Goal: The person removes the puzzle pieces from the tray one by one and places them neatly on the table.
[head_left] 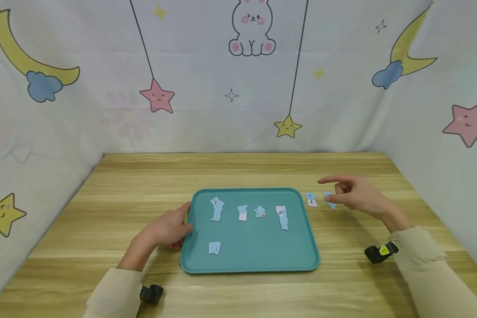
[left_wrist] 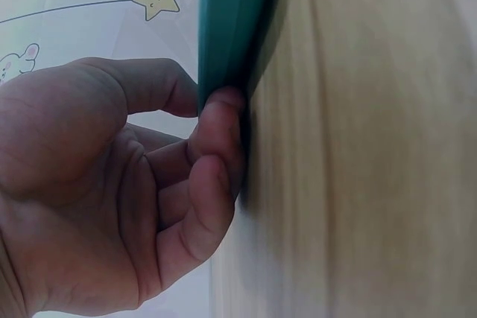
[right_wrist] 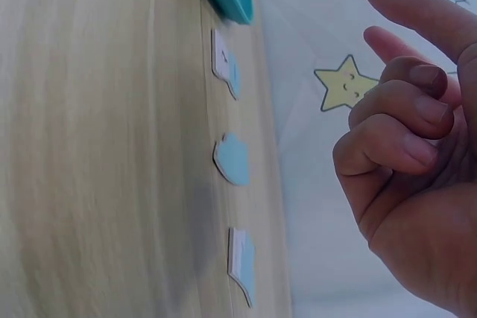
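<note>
My left hand [head_left: 168,229] grips the left edge of a teal tray [head_left: 258,251], thumb over the rim. In the left wrist view, curled fingers [left_wrist: 220,124] touch the tray's side [left_wrist: 235,20] near the tabletop. Above the table, right of the tray, my right hand [head_left: 355,194] holds nothing; its index finger points out, thumb apart, the other fingers curled. Beneath it lie flat pale-blue and white card pieces, one [head_left: 311,199] beside the tray and another [head_left: 330,195] partly behind the thumb. The right wrist view shows three, including a lower piece [right_wrist: 241,258].
Several similar pieces lie on the tray: a tall one [head_left: 217,209] at upper left, two small ones [head_left: 242,213] in the middle, a long one [head_left: 282,217] at right and a squarish one [head_left: 214,247] at lower left. A patterned curtain [head_left: 206,128] hangs behind the wooden table [head_left: 143,176].
</note>
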{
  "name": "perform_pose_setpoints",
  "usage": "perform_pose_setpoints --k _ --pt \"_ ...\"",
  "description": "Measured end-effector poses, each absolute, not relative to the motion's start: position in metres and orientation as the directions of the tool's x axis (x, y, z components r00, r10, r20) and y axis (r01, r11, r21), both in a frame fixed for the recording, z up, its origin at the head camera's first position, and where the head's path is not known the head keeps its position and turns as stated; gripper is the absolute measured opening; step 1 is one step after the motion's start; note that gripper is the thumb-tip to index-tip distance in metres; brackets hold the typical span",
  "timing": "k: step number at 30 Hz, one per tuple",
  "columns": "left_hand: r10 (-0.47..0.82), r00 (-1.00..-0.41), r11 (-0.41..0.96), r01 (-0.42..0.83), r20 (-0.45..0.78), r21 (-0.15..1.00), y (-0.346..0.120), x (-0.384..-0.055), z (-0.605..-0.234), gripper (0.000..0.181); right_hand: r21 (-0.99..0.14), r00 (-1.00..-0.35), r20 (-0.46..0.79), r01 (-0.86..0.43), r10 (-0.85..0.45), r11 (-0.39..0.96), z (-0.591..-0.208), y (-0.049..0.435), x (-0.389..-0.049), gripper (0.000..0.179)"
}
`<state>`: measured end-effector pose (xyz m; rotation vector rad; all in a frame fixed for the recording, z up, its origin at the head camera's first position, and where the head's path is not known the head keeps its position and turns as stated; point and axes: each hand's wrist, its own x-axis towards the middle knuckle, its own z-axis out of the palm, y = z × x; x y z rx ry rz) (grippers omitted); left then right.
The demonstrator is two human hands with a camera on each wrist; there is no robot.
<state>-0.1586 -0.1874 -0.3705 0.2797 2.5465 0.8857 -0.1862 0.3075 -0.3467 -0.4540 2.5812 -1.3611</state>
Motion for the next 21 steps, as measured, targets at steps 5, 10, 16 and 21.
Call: perform_pose_setpoints --k 5,10,16,21 --pt "0.323 -0.889 0.774 0.051 -0.324 0.632 -0.188 -0.158 -0.371 0.077 -0.837 -0.925 -0.022 -0.19 -0.38 0.513 -0.348 0.298 -0.184 0.051" --pt "0.325 -0.889 0.775 0.055 -0.322 0.63 -0.188 -0.158 -0.371 0.077 -0.846 -0.919 -0.028 -0.187 -0.393 0.499 -0.349 0.288 -0.182 0.052" --pt "0.324 -0.89 0.775 0.054 -0.322 0.63 -0.188 -0.159 -0.372 0.078 -0.851 -0.901 -0.02 -0.212 -0.433 0.48 -0.349 0.272 -0.181 0.052" --pt "0.328 -0.89 0.772 0.06 -0.316 0.633 -0.188 -0.159 -0.371 0.077 -0.862 -0.883 -0.008 -0.232 -0.47 0.45 -0.35 0.26 -0.181 0.051"
